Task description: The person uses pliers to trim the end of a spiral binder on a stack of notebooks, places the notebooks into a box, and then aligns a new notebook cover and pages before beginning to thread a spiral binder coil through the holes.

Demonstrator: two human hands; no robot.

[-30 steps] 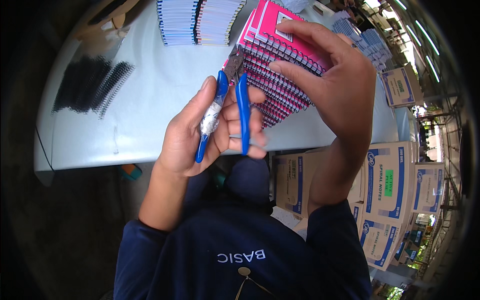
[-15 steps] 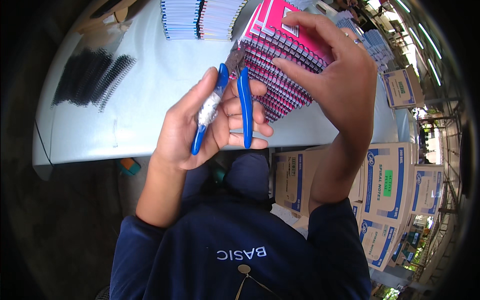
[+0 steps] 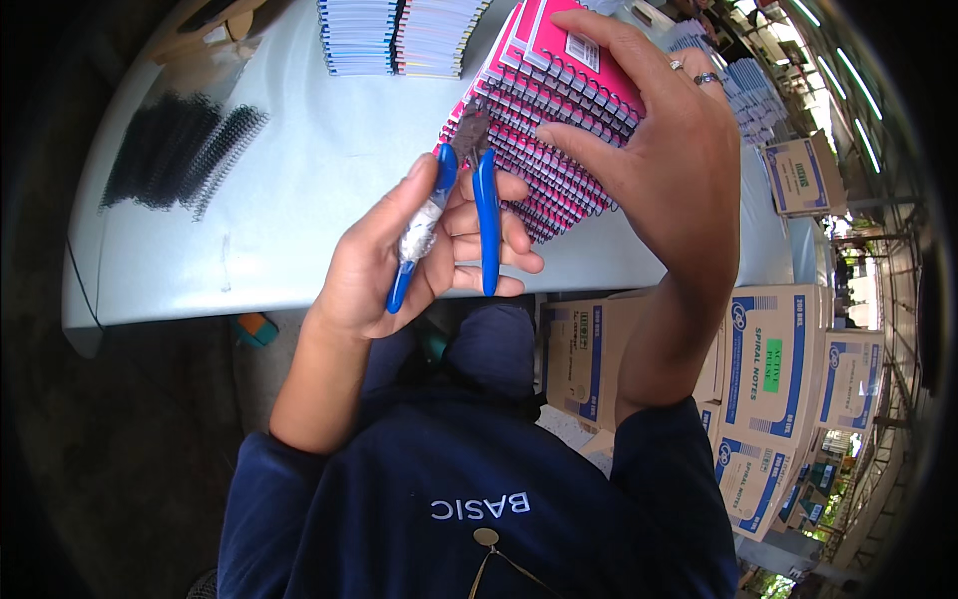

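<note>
Pink notebooks (image 3: pixel 559 120) sit in one stack at 1 o'clock on the table (image 3: pixel 299 200), and the right hand (image 3: pixel 669 160) grips that stack with curled fingers. The left hand (image 3: pixel 419 250) wraps its fingers round one pair of blue pliers (image 3: pixel 464 205), whose tip touches a wire coil near the stack's top. I guess most coils are not yet done; two more stacks (image 3: pixel 399 35) wait at 12 o'clock.

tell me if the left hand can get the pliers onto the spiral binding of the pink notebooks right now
Probably yes. The left hand holds the blue-handled pliers with their tip already at the wire spirals of the pink notebooks, which the right hand steadies. Nothing lies between.
</note>
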